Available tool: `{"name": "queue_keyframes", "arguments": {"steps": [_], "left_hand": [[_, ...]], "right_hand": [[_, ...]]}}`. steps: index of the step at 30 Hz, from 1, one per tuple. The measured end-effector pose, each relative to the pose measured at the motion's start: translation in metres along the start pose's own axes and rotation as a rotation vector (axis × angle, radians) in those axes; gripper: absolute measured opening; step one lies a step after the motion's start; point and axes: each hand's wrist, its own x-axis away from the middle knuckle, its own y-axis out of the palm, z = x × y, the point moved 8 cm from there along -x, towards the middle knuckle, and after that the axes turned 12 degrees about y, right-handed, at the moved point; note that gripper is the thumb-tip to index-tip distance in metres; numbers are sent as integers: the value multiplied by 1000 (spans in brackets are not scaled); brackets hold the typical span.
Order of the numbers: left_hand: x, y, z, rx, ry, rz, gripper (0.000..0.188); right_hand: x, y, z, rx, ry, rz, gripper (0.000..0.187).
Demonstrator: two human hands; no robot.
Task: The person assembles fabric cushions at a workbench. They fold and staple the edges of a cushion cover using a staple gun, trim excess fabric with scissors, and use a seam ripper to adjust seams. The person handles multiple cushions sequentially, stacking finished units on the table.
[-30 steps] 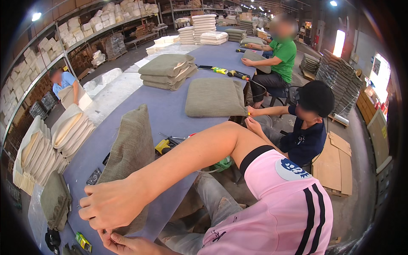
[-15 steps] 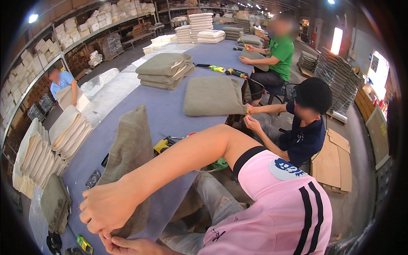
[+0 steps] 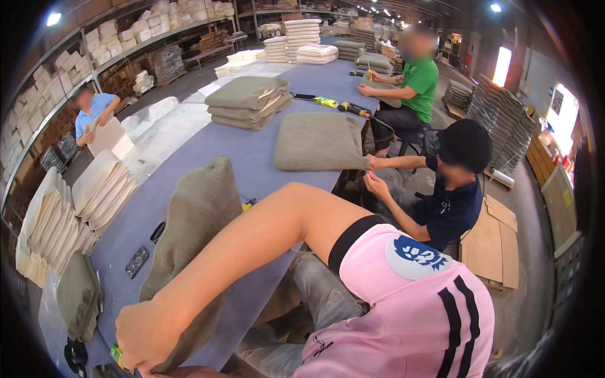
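A grey-green fabric cushion (image 3: 198,220) stands on edge on the blue-grey table, slanting toward me. My right hand (image 3: 146,334) is closed in a fist at its lower corner, its fingertips turned down and meeting the left hand. What the right fingers pinch is hidden behind the knuckles. Only a sliver of my left hand (image 3: 192,373) shows at the lower edge, against the cushion's bottom corner, with its fingers out of sight. A yellow-green box (image 3: 116,355) peeks out beside the right hand.
Left of the cushion lie a dark phone-like object (image 3: 137,262) and another grey-green cushion (image 3: 80,296). Stacked pale pads (image 3: 57,233) stand beyond. Further along the table (image 3: 252,157) are a flat cushion (image 3: 319,142) and a cushion stack (image 3: 246,101). A co-worker in navy (image 3: 457,195) sits close on the right.
My right hand has moved down toward the lower edge, and my left hand has mostly left view. The cushion's upper end leans further right. The co-worker in blue has raised a pad.
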Motion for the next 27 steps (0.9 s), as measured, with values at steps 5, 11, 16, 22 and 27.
{"name": "queue_keyframes", "arguments": {"steps": [5,11,16,22,27], "left_hand": [[-19,6,-23,211,-140,15,29],[-13,-19,-94,29,-469,-127,34],[-21,19,-52,521,-300,-341,71],[-4,-12,-51,464,-485,-423,58],[24,8,-44,487,-615,-431,53]], "right_hand": [[-24,-1,23,108,157,-156,32],[-28,-20,38,-288,286,-342,44],[7,-34,38,-397,586,-401,33],[8,-23,20,-411,662,-444,27],[39,-42,14,-412,535,-338,24]]}}
